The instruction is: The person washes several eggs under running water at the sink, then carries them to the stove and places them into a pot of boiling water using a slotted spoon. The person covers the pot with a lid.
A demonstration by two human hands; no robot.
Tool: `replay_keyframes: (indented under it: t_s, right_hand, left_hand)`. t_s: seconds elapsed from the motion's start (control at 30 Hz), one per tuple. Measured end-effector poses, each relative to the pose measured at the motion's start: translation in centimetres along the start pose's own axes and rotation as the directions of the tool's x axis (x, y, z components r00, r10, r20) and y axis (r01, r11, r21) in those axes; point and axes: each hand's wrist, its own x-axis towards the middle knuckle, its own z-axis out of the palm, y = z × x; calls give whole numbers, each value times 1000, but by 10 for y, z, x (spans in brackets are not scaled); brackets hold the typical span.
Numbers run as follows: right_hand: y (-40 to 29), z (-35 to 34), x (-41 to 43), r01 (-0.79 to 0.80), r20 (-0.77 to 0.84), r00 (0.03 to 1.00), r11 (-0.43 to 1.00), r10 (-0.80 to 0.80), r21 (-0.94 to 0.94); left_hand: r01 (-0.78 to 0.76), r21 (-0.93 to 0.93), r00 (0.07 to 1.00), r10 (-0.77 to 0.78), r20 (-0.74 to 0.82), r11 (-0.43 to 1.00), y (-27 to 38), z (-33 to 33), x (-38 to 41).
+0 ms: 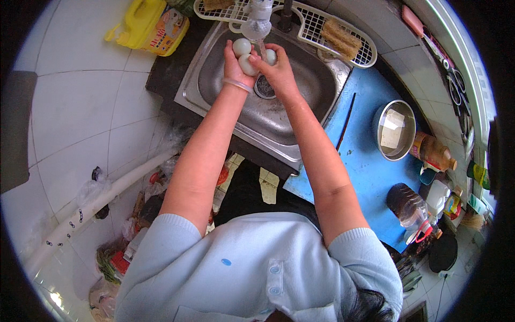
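Pale, smooth eggs are in my hands above the stainless steel sink. My left hand, with a pale bangle at the wrist, cups two of them: an upper egg and a lower egg. My right hand curls around a third egg, its thumb reaching to the lower egg. From the faucet a stream of water falls between my hands. Behind them, the round drain is partly covered.
A white grid rack holding a scrubbing pad borders the sink's back. To the left stands a yellow jug. On the blue countertop are a dark stick, a metal bowl and several bottles, including a dark liquid bottle.
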Motion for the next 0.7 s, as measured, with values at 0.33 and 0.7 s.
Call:
replay_keyframes:
  t_s: [0.33, 0.7]
  right_hand:
    - [-22, -40, -7, -56, 181, 983, 996, 41, 74]
    - [-1, -45, -3, 38, 93, 995, 996, -31, -75]
  left_hand:
    - [134, -18, 989, -134, -58, 991, -19, 11, 7]
    - [39, 13, 956, -34, -290, 999, -33, 21, 24]
